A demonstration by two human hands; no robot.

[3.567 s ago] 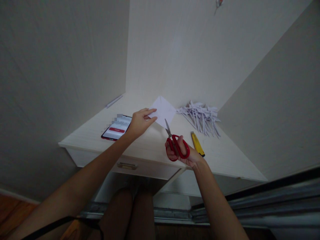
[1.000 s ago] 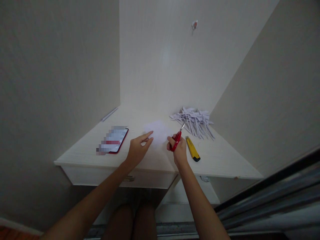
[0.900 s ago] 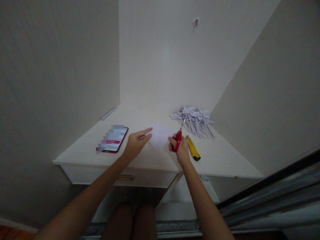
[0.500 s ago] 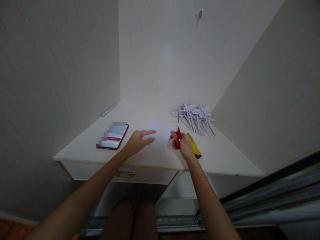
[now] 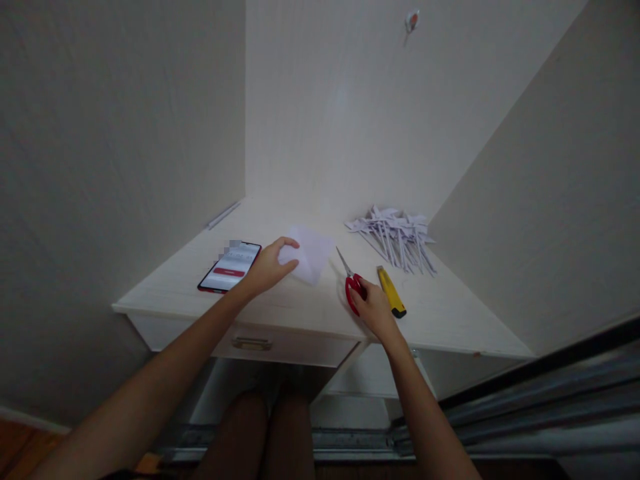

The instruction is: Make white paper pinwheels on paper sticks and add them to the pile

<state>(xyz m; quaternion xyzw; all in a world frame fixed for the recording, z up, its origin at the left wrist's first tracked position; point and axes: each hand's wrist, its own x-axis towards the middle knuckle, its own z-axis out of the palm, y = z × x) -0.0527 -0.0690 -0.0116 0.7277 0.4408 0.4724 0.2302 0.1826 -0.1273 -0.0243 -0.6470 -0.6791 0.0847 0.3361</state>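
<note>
A white sheet of paper (image 5: 311, 257) is at the middle of the desk, with a crease or bend running across it. My left hand (image 5: 271, 268) grips its left edge, thumb and fingers curved around it. Over the desk to the right, my right hand (image 5: 374, 307) holds red-handled scissors (image 5: 349, 268) by the loops, blades pointing up and left. Just beside that hand lies a yellow box cutter (image 5: 391, 292).
A phone (image 5: 230, 268) with a lit screen lies left of my left hand. Folded paper pinwheels on sticks (image 5: 395, 233) are heaped at the back right. Thin paper sticks (image 5: 223, 215) rest along the left wall. The desk's front edge (image 5: 295, 333) has a drawer below.
The scissors have swung from upright to tilted left and moved lower, away from the paper. My left hand and the paper have shifted slightly left and back.
</note>
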